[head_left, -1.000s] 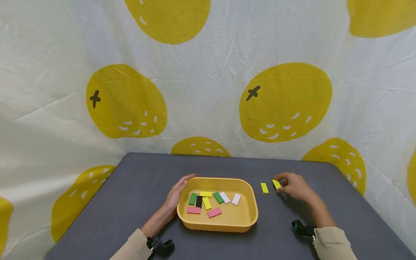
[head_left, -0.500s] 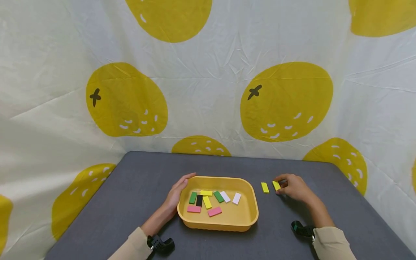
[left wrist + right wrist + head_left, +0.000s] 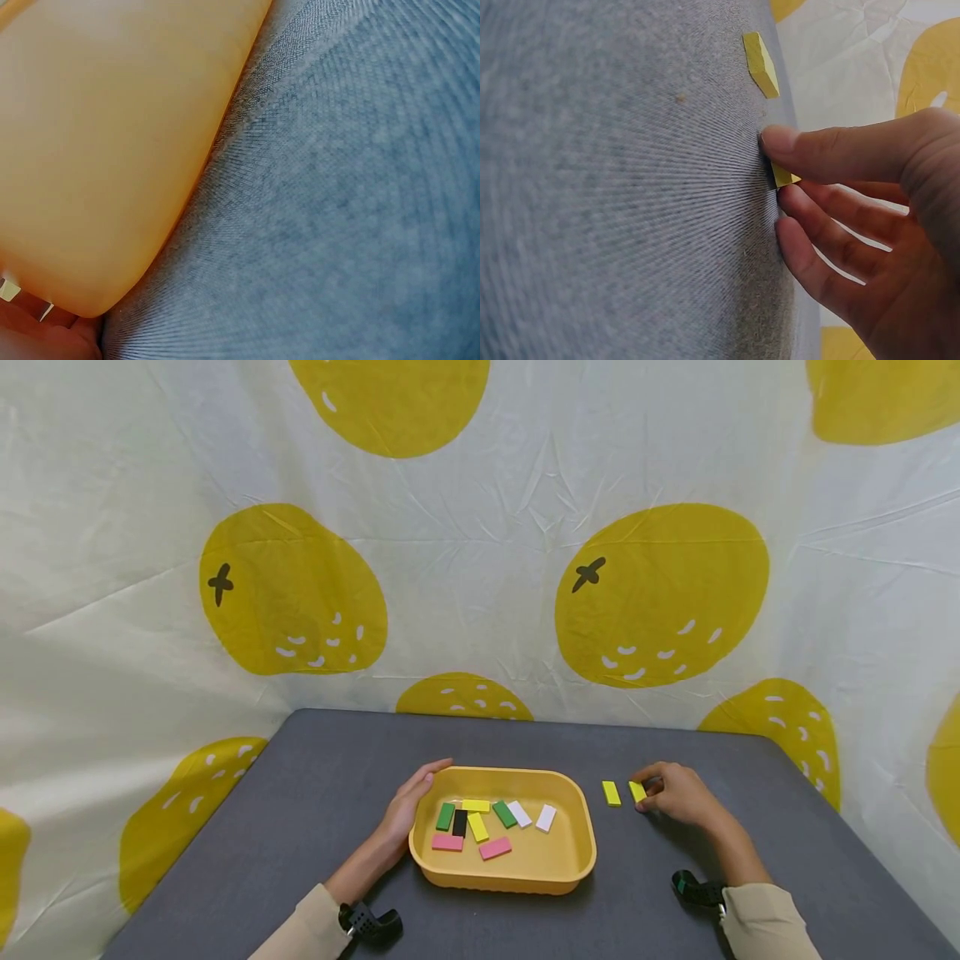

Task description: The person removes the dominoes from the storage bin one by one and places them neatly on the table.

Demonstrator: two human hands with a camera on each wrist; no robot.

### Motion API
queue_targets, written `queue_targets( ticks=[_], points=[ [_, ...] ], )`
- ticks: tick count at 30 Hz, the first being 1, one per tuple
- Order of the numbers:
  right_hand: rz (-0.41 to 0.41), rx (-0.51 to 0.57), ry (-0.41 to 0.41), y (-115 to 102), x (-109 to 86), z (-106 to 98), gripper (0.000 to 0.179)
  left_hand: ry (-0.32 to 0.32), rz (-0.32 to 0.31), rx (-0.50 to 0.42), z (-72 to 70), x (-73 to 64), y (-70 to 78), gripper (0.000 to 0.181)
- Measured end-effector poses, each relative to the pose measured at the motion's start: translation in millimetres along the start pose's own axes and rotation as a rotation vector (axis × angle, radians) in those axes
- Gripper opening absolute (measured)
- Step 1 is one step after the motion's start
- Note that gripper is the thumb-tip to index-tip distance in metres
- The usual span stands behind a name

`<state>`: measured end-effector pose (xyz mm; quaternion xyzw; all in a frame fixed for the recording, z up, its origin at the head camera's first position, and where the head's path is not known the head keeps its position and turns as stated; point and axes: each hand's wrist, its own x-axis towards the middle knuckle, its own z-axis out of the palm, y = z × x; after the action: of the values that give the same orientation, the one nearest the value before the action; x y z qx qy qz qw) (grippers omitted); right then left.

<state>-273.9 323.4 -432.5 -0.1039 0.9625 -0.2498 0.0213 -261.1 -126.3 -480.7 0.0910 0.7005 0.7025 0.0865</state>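
Note:
My left hand point(image 3: 399, 818) rests against the left side of a yellow plastic tub point(image 3: 573, 852), its fingers reaching along the far left corner. Most of those fingers are hidden in the left wrist view, where the tub wall point(image 3: 112, 150) fills the left part. On the table to the right of the tub, my right hand point(image 3: 680, 793) pinches a small yellow block point(image 3: 637, 791) between thumb and fingers. The right wrist view shows the thumb point(image 3: 832, 150) covering much of that block point(image 3: 782, 176). A second yellow block point(image 3: 611, 793) lies flat just to its left, apart from the hand.
Inside the tub lie several flat blocks, among them a green one point(image 3: 445, 817), a black one point(image 3: 460, 823), a pink one point(image 3: 496, 848) and a white one point(image 3: 546, 818). The grey table point(image 3: 525, 927) ends at a patterned cloth wall point(image 3: 465, 610).
The right fingers shift very slightly, and a little less of the pinched yellow block shows. The left hand and the tub keep their place.

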Motion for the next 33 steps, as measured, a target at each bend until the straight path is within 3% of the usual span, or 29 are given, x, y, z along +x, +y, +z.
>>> queue_targets(
  ticks=[33],
  points=[
    [-0.016, 0.009, 0.003, -3.1, -3.6, 3.0, 0.043, 0.003, 0.006, -0.023, 1.2, -0.3, -0.1, 0.049]
  ],
)
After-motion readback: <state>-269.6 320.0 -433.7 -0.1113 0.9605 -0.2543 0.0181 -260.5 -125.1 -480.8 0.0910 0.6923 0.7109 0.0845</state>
